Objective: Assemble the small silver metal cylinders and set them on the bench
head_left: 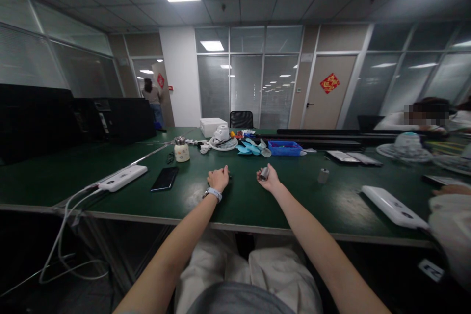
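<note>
My right hand [269,179] rests on the green table [55,176], palm turned up, fingers closed round a small grey metal cylinder [264,173]. My left hand [218,178], with a wristband, lies knuckles up in a fist on the table; a dark tip shows at its right side, too small to name. A second grey cylinder [323,175] stands upright to the right of my right hand.
A black phone [165,178] and a white power strip [122,177] lie left. Further back are a small cream flask [181,149], a white fan part [222,139], light blue fan blades [252,147] and a blue tray [284,148]. Another white power strip [393,206] and a person's sleeve [451,228] are right.
</note>
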Motion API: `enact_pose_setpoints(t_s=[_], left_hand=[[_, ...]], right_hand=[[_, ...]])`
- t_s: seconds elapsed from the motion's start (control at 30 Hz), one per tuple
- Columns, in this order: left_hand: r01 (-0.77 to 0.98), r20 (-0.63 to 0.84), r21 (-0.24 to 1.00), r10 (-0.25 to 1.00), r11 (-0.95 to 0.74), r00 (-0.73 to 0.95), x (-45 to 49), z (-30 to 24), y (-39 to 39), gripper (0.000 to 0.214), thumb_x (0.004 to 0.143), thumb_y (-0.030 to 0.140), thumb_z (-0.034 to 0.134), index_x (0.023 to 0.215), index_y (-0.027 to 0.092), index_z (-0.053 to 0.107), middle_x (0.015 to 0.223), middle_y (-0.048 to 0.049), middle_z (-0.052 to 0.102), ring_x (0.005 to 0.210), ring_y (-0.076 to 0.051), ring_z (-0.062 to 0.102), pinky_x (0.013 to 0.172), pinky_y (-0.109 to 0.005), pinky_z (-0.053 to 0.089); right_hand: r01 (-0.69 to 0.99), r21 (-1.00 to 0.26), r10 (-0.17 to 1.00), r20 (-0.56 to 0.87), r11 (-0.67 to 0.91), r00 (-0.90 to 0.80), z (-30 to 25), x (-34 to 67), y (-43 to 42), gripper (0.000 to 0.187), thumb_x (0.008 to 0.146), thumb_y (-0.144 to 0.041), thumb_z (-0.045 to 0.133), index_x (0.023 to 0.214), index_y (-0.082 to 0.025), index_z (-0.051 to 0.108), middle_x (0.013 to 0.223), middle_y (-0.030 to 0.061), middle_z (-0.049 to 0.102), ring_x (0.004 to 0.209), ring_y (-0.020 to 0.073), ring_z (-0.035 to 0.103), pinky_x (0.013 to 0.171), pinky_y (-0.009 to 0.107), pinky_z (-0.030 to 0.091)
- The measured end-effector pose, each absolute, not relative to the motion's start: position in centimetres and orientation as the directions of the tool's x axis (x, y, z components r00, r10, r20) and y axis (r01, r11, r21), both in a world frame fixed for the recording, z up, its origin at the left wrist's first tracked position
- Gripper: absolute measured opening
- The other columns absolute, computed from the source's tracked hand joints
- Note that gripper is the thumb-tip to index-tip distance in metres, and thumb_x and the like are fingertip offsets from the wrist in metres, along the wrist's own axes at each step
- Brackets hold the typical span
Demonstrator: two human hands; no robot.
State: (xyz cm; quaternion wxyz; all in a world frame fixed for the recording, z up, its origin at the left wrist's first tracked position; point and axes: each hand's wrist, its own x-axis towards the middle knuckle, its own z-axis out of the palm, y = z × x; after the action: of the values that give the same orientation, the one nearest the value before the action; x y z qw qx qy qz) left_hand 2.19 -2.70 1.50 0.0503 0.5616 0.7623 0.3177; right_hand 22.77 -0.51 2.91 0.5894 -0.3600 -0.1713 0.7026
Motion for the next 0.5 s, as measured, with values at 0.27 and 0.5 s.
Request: enact_pose_setpoints(t_s=[0.27, 0.5], left_hand=[[0.818, 0.275, 0.55, 0.888, 0.169, -0.369, 2.29, 1.67, -2.89, 0.058, 0.091, 0.056, 0.023, 0.093, 0.029, 0.074, 0.108, -0.0086, 0.068, 0.11, -0.033, 0.05, 0.088, -0.044, 0.038], [0.824, 0.28, 0.541, 0.887, 0.169, -0.366, 2.31, 1.64, -2.88, 0.058, 0.091, 0.056, 0.023, 0.093, 0.029, 0.074, 0.108, -0.0088, 0.068, 0.11, -0.033, 0.05, 0.087, -0.044, 0.038]], right_hand=[[-0.707, -0.642, 0.943, -0.315, -0.297, -0.11, 3.07, 22.47, -0.7, 0.037, 0.095, -0.048, 0.033, 0.082, -0.017, 0.048, 0.07, 0.006, 0.058, 0.062, 0.0151, 0.059, 0.047, 0.022, 0.05], [-0.734, -0.604, 0.939, -0.318, -0.309, -0.133, 3.35, 22.44, -1.03, 0.036, 0.094, -0.049, 0.037, 0.092, -0.015, 0.048, 0.079, 0.0093, 0.061, 0.07, 0.017, 0.063, 0.052, 0.025, 0.055]])
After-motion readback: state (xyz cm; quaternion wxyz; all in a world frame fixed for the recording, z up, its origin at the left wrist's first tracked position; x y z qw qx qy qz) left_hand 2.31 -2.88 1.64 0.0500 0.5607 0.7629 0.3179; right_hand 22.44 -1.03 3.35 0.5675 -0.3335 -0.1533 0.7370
